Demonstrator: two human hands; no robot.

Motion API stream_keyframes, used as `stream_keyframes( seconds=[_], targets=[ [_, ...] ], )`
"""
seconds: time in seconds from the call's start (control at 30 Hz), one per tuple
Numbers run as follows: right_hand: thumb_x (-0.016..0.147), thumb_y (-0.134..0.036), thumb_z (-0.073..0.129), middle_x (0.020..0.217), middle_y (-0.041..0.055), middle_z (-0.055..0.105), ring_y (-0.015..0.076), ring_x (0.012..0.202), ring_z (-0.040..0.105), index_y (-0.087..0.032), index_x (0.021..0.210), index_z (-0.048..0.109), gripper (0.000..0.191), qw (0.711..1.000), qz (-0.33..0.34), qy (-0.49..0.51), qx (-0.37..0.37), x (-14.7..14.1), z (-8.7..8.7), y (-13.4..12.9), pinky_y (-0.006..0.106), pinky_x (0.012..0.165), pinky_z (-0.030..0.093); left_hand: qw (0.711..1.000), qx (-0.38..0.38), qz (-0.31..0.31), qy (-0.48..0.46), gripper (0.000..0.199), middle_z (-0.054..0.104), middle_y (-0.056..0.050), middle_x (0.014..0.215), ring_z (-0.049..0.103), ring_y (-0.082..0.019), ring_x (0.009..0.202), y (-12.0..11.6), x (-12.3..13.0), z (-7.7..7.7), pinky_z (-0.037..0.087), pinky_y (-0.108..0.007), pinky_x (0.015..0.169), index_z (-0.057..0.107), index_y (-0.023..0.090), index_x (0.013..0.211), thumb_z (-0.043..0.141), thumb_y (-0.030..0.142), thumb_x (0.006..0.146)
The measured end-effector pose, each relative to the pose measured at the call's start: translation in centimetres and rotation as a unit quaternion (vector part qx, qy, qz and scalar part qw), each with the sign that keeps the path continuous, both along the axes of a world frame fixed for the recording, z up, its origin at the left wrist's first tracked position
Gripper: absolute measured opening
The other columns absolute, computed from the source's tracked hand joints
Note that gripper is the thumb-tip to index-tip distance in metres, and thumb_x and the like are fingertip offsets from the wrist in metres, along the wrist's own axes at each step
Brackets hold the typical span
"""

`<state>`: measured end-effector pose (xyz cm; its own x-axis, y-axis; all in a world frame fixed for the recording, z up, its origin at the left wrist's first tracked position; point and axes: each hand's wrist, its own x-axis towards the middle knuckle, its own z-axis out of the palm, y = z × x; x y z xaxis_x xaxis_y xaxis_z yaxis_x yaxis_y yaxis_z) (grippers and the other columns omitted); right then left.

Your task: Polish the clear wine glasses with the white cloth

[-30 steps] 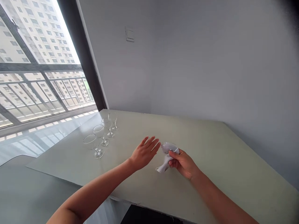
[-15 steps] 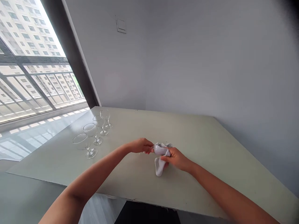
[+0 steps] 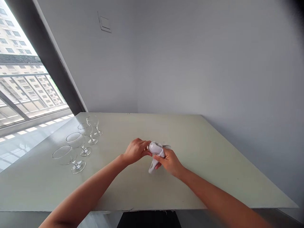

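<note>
Above the middle of the table, my left hand (image 3: pixel 137 151) is closed on the stem end of a glass goblet (image 3: pixel 153 148), its base hidden by the fingers. The goblet is tilted onto its side, bowl toward the right. A white cloth (image 3: pixel 152 166) wraps the bowl and seems to be tucked inside it too. My right hand (image 3: pixel 170 162) grips this cloth around the bowl, thumb in front; one end of it hangs below the fingers.
Several clear stemmed glasses (image 3: pixel 79 165) stand upright in a row along the table's left side. The pale table (image 3: pixel 204 158) meets grey walls behind and right. A window (image 3: pixel 21 79) is at the left, and a wall switch (image 3: pixel 104 23) is above.
The view has turned to the right, so the table and glasses appear further left. My left hand has rolled with its back more upward; both hands still hold the goblet and cloth.
</note>
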<state>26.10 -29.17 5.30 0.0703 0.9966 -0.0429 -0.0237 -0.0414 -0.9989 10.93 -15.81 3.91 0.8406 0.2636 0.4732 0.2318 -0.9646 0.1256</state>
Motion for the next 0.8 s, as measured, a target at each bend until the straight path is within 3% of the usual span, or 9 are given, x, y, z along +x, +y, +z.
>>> stream_keyframes(
  seconds=[0.07, 0.13, 0.2, 0.27, 0.37, 0.53, 0.63, 0.7, 0.8],
  targets=[
    [0.069, -0.039, 0.065, 0.061, -0.0015, 0.059, 0.0159, 0.051, 0.061, -0.017, 0.074, 0.06, 0.022, 0.998, 0.026, -0.049, 0.0, 0.7, 0.1, 0.1, 0.028, 0.05, 0.05, 0.997, -0.065, -0.015, 0.042, 0.034, 0.058, 0.003, 0.06, 0.054, -0.011, 0.055, 0.0, 0.1, 0.2, 0.039, -0.023, 0.058, 0.056, 0.021, 0.091, 0.042, 0.05, 0.083],
    [0.068, -0.038, 0.066, 0.059, -0.0012, 0.06, 0.0162, 0.05, 0.061, -0.017, 0.075, 0.06, 0.023, 0.999, 0.034, -0.027, -0.02, 1.3, -0.1, 0.6, 0.028, 0.05, 0.05, 0.997, -0.058, -0.001, 0.051, 0.033, 0.059, 0.002, 0.062, 0.055, -0.012, 0.058, -0.5, 0.2, 0.5, 0.041, -0.025, 0.061, 0.058, 0.021, 0.091, 0.042, 0.049, 0.083],
    [0.067, -0.038, 0.068, 0.056, -0.0013, 0.06, 0.0141, 0.047, 0.059, -0.016, 0.076, 0.06, 0.025, 0.997, 0.004, 0.059, -0.043, 1.7, -0.4, 1.3, 0.026, 0.048, 0.048, 0.999, 0.02, 0.044, 0.011, 0.03, 0.064, -0.002, 0.075, 0.059, -0.017, 0.076, -1.1, 0.3, 0.7, 0.042, -0.034, 0.078, 0.056, 0.022, 0.102, 0.047, 0.043, 0.083],
    [0.064, -0.037, 0.071, 0.054, -0.0027, 0.059, 0.0102, 0.044, 0.056, -0.016, 0.075, 0.058, 0.027, 0.98, -0.044, 0.177, -0.073, 1.6, -0.6, 1.8, 0.022, 0.045, 0.045, 0.99, 0.113, 0.077, -0.036, 0.034, 0.064, -0.005, 0.086, 0.056, -0.021, 0.093, -1.6, 0.4, 0.7, 0.032, -0.045, 0.094, 0.05, 0.021, 0.114, 0.051, 0.034, 0.083],
    [0.064, -0.036, 0.072, 0.051, -0.0047, 0.056, 0.0064, 0.04, 0.05, -0.016, 0.072, 0.057, 0.026, 0.955, -0.074, 0.27, -0.1, 0.8, -0.6, 1.8, 0.018, 0.042, 0.041, 0.981, 0.174, 0.059, -0.063, 0.034, 0.063, -0.002, 0.078, 0.058, -0.017, 0.084, -1.6, 0.3, 0.4, 0.026, -0.044, 0.1, 0.048, 0.021, 0.116, 0.05, 0.031, 0.084],
    [0.07, -0.039, 0.065, 0.056, -0.0022, 0.059, 0.0123, 0.044, 0.057, -0.016, 0.074, 0.057, 0.025, 0.998, 0.007, 0.057, -0.024, 0.0, -0.3, 0.1, 0.024, 0.046, 0.045, 0.997, 0.062, 0.012, -0.039, 0.034, 0.059, 0.001, 0.062, 0.056, -0.012, 0.061, -0.3, -0.4, -0.1, 0.039, -0.033, 0.083, 0.055, 0.02, 0.102, 0.044, 0.046, 0.084],
    [0.071, -0.037, 0.063, 0.06, -0.0014, 0.059, 0.0154, 0.051, 0.061, -0.017, 0.075, 0.059, 0.021, 0.998, 0.043, -0.039, -0.011, 0.5, -0.4, -0.4, 0.026, 0.05, 0.048, 0.999, -0.021, -0.033, 0.024, 0.036, 0.059, 0.002, 0.059, 0.055, -0.011, 0.056, -0.4, -0.5, -0.1, 0.041, -0.026, 0.071, 0.058, 0.021, 0.094, 0.04, 0.05, 0.084],
    [0.07, -0.036, 0.065, 0.059, -0.001, 0.06, 0.0155, 0.051, 0.061, -0.017, 0.075, 0.059, 0.021, 0.999, 0.031, -0.028, -0.026, 0.9, -0.5, 0.0, 0.027, 0.05, 0.048, 1.0, -0.01, -0.002, 0.025, 0.032, 0.062, 0.001, 0.066, 0.058, -0.013, 0.064, -0.9, -0.3, -0.1, 0.041, -0.029, 0.075, 0.058, 0.023, 0.097, 0.041, 0.047, 0.085],
    [0.067, -0.037, 0.068, 0.056, -0.0021, 0.059, 0.0119, 0.046, 0.057, -0.016, 0.076, 0.057, 0.025, 0.993, -0.045, 0.093, -0.063, 1.2, -0.9, 1.1, 0.024, 0.047, 0.045, 0.992, 0.087, 0.086, -0.037, 0.029, 0.065, -0.004, 0.088, 0.056, -0.021, 0.097, -1.8, 0.0, 0.0, 0.03, -0.043, 0.095, 0.052, 0.023, 0.112, 0.047, 0.032, 0.085]
  ],
)
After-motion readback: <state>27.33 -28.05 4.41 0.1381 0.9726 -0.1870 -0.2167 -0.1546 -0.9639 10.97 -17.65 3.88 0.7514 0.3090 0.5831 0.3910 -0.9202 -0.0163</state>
